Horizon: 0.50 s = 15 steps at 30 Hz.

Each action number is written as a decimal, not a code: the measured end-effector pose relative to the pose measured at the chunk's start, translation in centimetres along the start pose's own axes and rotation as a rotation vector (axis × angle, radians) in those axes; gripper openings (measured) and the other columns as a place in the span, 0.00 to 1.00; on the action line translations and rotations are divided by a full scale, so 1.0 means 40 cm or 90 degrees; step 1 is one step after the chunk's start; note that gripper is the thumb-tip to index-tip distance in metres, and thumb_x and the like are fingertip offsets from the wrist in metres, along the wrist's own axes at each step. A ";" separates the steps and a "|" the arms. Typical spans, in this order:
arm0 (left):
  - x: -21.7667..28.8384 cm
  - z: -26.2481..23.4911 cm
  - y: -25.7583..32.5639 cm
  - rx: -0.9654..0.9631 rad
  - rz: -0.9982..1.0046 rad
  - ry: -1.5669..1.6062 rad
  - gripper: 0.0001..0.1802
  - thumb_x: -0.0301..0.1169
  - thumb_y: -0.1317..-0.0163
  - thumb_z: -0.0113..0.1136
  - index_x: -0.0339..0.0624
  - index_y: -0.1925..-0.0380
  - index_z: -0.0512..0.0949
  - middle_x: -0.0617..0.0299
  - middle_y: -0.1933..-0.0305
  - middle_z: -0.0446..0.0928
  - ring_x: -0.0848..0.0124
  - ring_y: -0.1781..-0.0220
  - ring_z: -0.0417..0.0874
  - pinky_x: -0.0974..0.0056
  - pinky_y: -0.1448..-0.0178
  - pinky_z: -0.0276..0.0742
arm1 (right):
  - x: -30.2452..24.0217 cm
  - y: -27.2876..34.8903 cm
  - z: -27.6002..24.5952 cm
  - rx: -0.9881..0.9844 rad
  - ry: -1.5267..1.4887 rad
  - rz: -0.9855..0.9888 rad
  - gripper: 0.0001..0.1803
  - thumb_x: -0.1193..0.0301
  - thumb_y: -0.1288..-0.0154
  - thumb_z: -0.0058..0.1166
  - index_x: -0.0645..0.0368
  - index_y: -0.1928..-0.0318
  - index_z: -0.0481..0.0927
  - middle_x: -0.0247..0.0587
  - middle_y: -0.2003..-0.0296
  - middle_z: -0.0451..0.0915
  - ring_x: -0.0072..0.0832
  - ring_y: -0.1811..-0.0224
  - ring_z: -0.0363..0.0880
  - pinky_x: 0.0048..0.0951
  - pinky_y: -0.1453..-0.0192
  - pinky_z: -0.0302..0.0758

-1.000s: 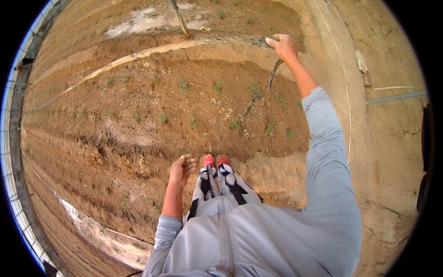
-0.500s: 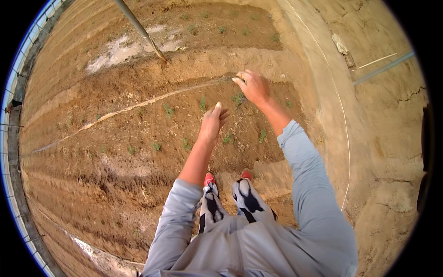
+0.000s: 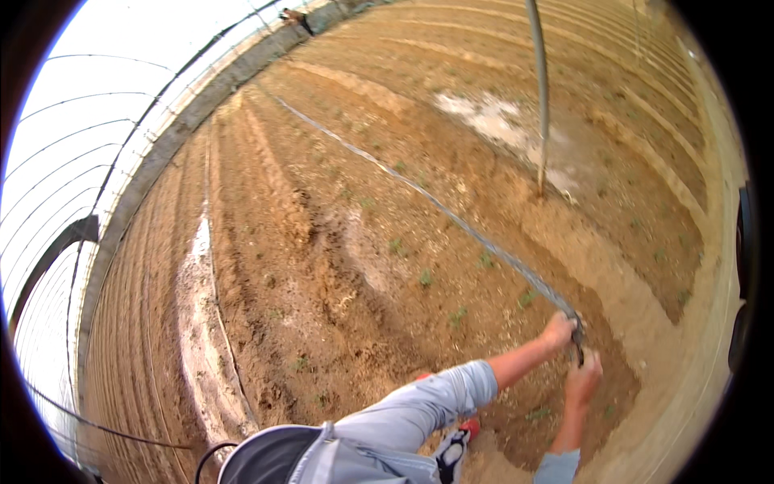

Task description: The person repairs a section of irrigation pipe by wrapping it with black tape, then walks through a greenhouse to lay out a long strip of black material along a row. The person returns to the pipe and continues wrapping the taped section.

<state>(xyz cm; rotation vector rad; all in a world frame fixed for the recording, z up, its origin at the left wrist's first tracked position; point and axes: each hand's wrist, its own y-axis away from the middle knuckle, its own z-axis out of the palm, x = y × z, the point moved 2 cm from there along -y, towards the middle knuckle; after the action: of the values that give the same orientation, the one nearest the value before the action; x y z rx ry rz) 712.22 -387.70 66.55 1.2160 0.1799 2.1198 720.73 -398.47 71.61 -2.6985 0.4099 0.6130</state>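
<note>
A long grey drip irrigation hose (image 3: pixel 459 222) runs flat and slightly wavy from the far left across the soil bed to my hands. My left hand (image 3: pixel 559 331) is closed round it near its end. Just below, my right hand (image 3: pixel 586 373) has its fingers closed on the dark end piece of the hose, which bends down between the two hands. Small green seedlings (image 3: pixel 426 278) grow in the brown soil beside the hose.
A grey pole (image 3: pixel 540 105) stands in the bed at the back right, beside a pale crusted patch (image 3: pixel 492 121). Ridges and furrows stretch away. A low wall (image 3: pixel 153 137) runs along the left under hooped framing. Another person (image 3: pixel 297 19) is far off at the wall.
My view has swung to the left and up along the rows. My left hand, empty before, now grips the hose next to my right hand, which still holds its end.
</note>
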 end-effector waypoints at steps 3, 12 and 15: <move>-0.062 0.006 -0.004 -0.036 0.025 0.090 0.17 0.23 0.32 0.39 0.34 0.45 0.68 0.52 0.50 0.77 0.65 0.51 0.79 0.59 0.45 0.74 | 0.053 0.043 -0.003 -0.031 0.026 0.043 0.07 0.74 0.46 0.56 0.61 0.65 0.80 0.48 0.67 0.78 0.50 0.63 0.76 0.45 0.61 0.72; 0.011 0.099 0.012 -0.132 -0.029 0.187 0.17 0.25 0.30 0.37 0.37 0.43 0.66 0.53 0.45 0.74 0.64 0.44 0.75 0.58 0.41 0.72 | 0.205 0.095 -0.118 0.152 0.217 -0.049 0.07 0.64 0.40 0.54 0.49 0.64 0.81 0.37 0.81 0.76 0.40 0.77 0.77 0.44 0.73 0.74; 0.015 0.104 -0.003 -0.132 -0.025 0.178 0.17 0.26 0.30 0.36 0.39 0.44 0.66 0.54 0.47 0.75 0.63 0.46 0.76 0.56 0.43 0.73 | 0.223 0.102 -0.157 0.082 0.309 0.039 0.10 0.67 0.42 0.53 0.50 0.60 0.81 0.41 0.75 0.78 0.44 0.70 0.78 0.46 0.67 0.75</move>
<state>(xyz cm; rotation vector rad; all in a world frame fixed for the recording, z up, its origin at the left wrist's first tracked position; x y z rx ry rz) 715.43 -388.10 69.25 0.7892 0.1021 2.2059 729.29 -406.38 71.76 -2.6959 0.6294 -0.0646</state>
